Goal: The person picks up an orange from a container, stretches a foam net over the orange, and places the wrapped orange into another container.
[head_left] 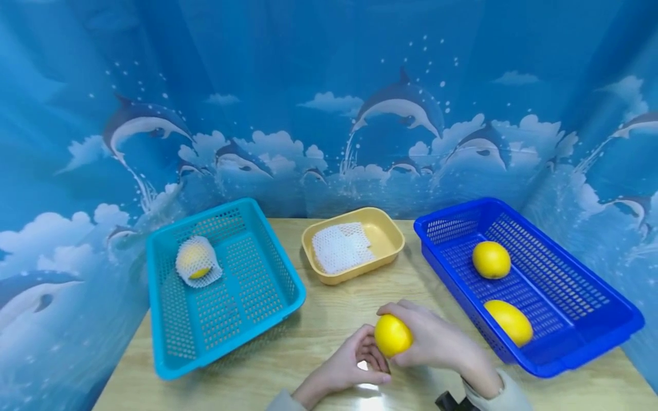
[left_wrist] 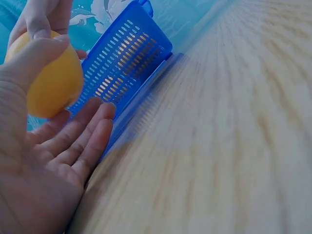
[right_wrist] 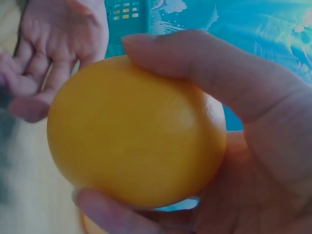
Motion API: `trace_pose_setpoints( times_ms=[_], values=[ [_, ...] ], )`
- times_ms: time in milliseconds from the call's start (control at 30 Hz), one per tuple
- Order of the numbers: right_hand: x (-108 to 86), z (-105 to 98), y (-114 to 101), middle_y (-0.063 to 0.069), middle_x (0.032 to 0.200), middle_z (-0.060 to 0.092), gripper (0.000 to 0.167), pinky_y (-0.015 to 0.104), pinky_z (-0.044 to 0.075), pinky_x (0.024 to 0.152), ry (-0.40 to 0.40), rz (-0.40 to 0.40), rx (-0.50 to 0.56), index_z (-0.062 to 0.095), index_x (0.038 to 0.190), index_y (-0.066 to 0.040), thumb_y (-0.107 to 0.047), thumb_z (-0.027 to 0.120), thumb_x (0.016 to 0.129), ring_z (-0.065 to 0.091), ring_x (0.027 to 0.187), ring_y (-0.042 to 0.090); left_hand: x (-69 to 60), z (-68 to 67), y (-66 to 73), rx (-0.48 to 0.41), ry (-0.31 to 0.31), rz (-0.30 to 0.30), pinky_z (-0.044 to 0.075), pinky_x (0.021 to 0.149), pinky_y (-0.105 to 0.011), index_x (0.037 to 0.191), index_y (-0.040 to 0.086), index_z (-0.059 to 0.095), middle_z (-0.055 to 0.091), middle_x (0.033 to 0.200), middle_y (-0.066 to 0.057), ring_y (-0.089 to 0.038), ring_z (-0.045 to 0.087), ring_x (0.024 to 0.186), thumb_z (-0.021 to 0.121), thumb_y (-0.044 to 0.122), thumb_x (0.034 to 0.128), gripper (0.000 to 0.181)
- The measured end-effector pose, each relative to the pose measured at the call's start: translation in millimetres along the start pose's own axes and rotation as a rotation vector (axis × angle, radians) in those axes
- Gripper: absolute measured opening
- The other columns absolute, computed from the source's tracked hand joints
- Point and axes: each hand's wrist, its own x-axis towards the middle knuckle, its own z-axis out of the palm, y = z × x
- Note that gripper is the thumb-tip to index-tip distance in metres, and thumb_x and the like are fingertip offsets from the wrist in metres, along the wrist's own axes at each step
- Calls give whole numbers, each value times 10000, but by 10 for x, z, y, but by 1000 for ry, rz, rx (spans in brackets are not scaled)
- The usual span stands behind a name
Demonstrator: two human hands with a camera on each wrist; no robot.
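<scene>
A yellow fruit (head_left: 393, 335) is gripped by my right hand (head_left: 437, 341), its thumb and fingers curled round the fruit's right side above the table. Just left of it is my left hand (head_left: 354, 364), palm turned up and fingers loosely bent, with nothing held. In the left wrist view the fruit (left_wrist: 57, 80) hangs over the fingers of my left hand (left_wrist: 58, 146); whether they touch is hard to tell. The right wrist view shows the fruit (right_wrist: 136, 131) filling the grasp of my right hand (right_wrist: 263, 112), my left hand (right_wrist: 63, 44) behind it.
A teal basket (head_left: 295, 288) at left holds a fruit in white foam net (head_left: 195, 260). A yellow tray (head_left: 382, 234) at the back middle holds white foam nets (head_left: 340, 248). The blue basket (head_left: 586, 359) at right holds two yellow fruits (head_left: 491, 260). A dolphin-print curtain (head_left: 319, 74) stands behind.
</scene>
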Motion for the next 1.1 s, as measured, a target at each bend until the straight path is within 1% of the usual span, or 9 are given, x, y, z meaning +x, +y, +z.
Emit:
trace_pose_setpoints(
  times_ms=[100,233,367,433,567,633,867,1000,1100],
  values=[
    [23,79,22,-39,1073,599,705,323,492,708,5,5,30,599,1281,-178,-389,868,664,563,871,109,-6,-1,0,38,42,-52,541,854,-284,1294,84,480,647,1070,14,-98,623,911,761,61,838,536],
    [37,186,49,-55,1066,605,683,273,484,673,23,3,74,581,1293,-205,-565,788,751,560,834,69,-5,2,-3,29,102,-93,521,890,-257,1330,102,502,621,1192,29,-91,624,1001,765,105,846,551],
    [38,279,66,-45,1075,589,562,269,478,654,4,28,155,544,1318,-179,-540,651,901,555,825,78,1,3,-20,1,124,-102,534,889,-271,1355,133,508,616,1237,7,-126,640,1033,764,125,860,558],
    [34,321,67,-41,1090,584,490,277,482,668,-16,39,188,533,1327,-168,-494,580,964,559,846,90,-4,2,-27,42,125,-101,532,887,-270,1361,171,511,614,1239,24,-116,632,1030,780,153,850,578],
    [19,387,65,-31,1162,590,434,325,499,752,-11,36,181,545,1322,-153,-458,491,1018,575,938,115,-9,6,-37,144,131,-80,498,925,-263,1370,229,508,602,1264,61,-100,595,1072,811,206,819,629],
    [18,411,66,-30,1202,585,411,366,507,795,4,34,174,552,1318,-166,-447,460,1033,578,987,132,-13,9,-42,174,143,-73,489,935,-264,1366,243,510,603,1260,68,-101,589,1075,822,224,807,640],
    [36,562,131,-114,1205,574,317,448,487,913,47,59,232,589,1258,-288,-414,367,1069,565,1080,139,-39,31,-65,305,176,-32,505,913,-259,1352,268,500,628,1200,89,-76,611,1020,873,306,745,713],
    [66,689,193,-127,1247,595,314,460,475,960,87,45,303,602,1268,-226,-377,422,1060,573,1140,154,-48,42,-70,357,170,-2,503,920,-260,1357,295,469,613,1237,107,-61,610,1036,875,322,738,741],
    [90,777,251,-130,1234,616,310,433,467,990,114,22,356,611,1270,-165,-331,476,1046,581,1148,153,-48,44,-78,380,161,62,511,919,-271,1372,290,442,588,1284,95,-72,606,1056,884,289,731,779]
  ],
)
